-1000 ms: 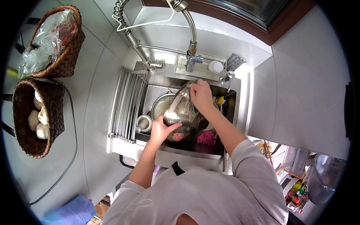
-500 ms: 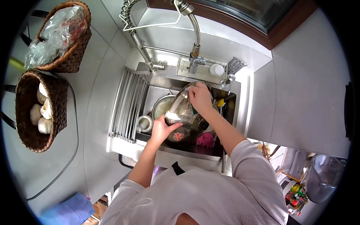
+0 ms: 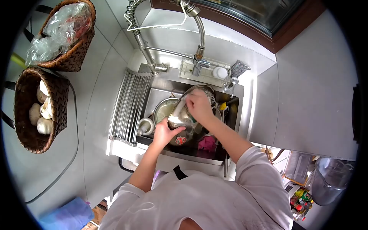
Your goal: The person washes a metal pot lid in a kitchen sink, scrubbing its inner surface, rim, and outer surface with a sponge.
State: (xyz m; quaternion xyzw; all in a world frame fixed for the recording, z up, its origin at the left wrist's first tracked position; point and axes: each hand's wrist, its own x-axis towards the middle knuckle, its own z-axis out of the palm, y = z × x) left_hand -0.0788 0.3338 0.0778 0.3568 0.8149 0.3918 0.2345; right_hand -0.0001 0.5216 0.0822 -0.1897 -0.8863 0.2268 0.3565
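Observation:
A shiny steel vessel (image 3: 179, 115), bowl-like, with a red sticker near its lower edge, is tilted over the sink (image 3: 156, 96). My left hand (image 3: 165, 133) grips its near left edge, thumb lying across the metal. Against the steel, higher up, is my right hand (image 3: 199, 106), fingers curled and slightly blurred. A bit of green shows just below those fingers; what they hold is not clear. Left of the vessel are a round metal pan (image 3: 164, 109) with cloudy liquid and a pale mortar-like piece (image 3: 146, 126). A pink cloth (image 3: 207, 143) lies below the vessel.
A roll-up drying rack (image 3: 128, 107) covers the sink's left side. The spring faucet (image 3: 147, 53) and a wire caddy (image 3: 186, 69) stand behind. On the left counter are a basket (image 3: 59, 115) with garlic and another basket (image 3: 82, 50) with plastic bags.
My right hand has shifted slightly left and down across the steel vessel. My left hand keeps its grip, and the view has moved a little.

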